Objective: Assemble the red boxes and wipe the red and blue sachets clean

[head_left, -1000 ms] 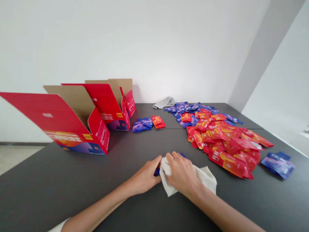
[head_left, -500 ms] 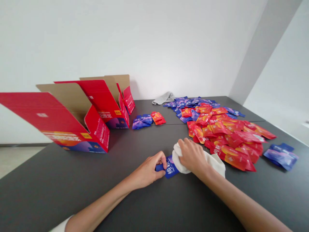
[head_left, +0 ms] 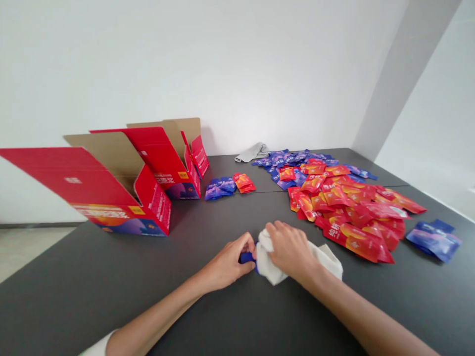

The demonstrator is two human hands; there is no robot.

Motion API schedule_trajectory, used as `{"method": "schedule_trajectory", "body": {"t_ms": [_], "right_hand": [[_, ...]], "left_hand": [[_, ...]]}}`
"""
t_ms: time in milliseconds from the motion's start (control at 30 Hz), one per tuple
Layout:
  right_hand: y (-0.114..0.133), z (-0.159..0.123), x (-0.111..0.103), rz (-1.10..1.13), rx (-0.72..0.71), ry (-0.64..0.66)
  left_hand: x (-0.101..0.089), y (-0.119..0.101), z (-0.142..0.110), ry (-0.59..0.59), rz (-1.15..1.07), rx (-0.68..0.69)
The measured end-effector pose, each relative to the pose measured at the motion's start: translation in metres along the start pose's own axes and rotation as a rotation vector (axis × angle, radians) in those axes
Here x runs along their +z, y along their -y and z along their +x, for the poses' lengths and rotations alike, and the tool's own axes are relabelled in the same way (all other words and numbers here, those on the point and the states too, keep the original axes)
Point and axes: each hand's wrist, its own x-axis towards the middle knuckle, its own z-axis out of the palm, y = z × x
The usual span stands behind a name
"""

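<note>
My left hand (head_left: 227, 264) pinches the left end of a blue packet (head_left: 246, 257) lying flat on the dark table (head_left: 111, 287). My right hand (head_left: 291, 251) is closed on a white cloth (head_left: 322, 257) and presses it down on the packet, so only a small blue edge shows between the two hands. A large heap of red and blue packets (head_left: 341, 202) lies just right of my right hand.
Two open red cardboard boxes (head_left: 122, 193) (head_left: 178, 163) lie on their sides at the left. Small stacks of blue packets (head_left: 219, 188) and red packets (head_left: 244, 182) sit beside them. A grey cloth (head_left: 253, 151) lies at the back. More blue packets (head_left: 434, 239) rest at the far right.
My right hand slid the cloth right, uncovering the blue packet's printed face, then came back left over it. My left hand kept its pinch on the packet.
</note>
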Motion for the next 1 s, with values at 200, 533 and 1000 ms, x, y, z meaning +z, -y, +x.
{"method": "schedule_trajectory", "body": {"t_ms": [200, 533, 1000], "right_hand": [[-0.074, 0.006, -0.005, 0.041, 0.326, -0.034], [-0.087, 0.006, 0.002, 0.211, 0.217, -0.064], [-0.074, 0.006, 0.004, 0.213, 0.227, -0.007]], "left_hand": [[-0.066, -0.020, 0.007, -0.129, 0.263, 0.038], [-0.200, -0.012, 0.073, -0.249, 0.500, 0.170], [-0.221, 0.084, 0.197, -0.190, 0.790, -0.383]]}}
